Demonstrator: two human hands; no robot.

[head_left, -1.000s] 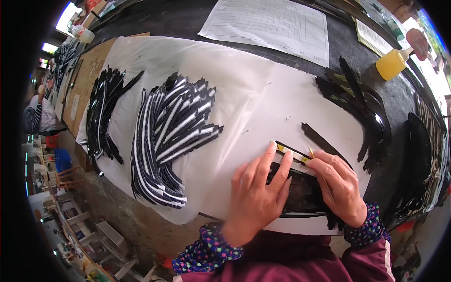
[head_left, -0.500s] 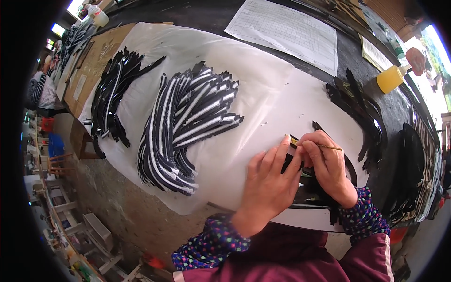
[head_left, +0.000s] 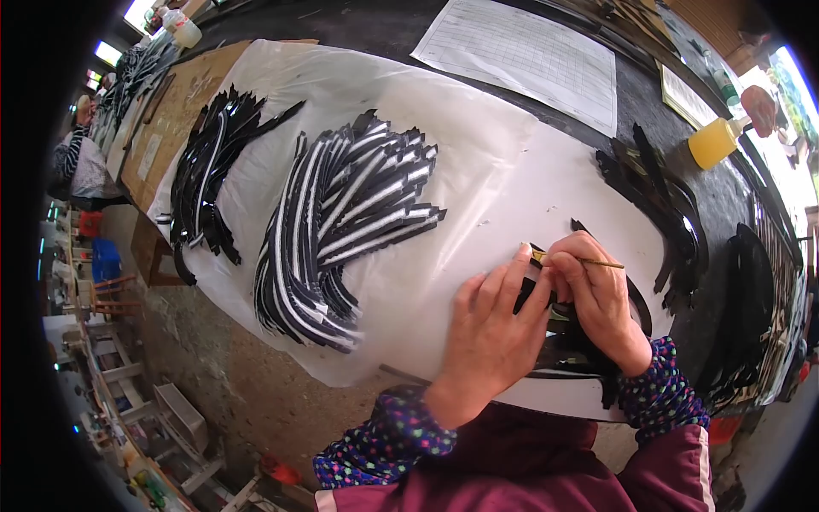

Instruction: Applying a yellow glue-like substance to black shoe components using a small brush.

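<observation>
2 hands point(head_left: 501, 322) point(head_left: 599, 299), 1 stick point(head_left: 606, 264) in R, 1 b/w-striped pile point(head_left: 337, 226) L.

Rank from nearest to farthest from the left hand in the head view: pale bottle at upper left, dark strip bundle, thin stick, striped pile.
1. Thin stick: in the right hand, close by.
2. Striped pile: left, on the pale sheet.
3. Dark strip bundle: farther left.
4. Pale bottle: far upper left.
</observation>
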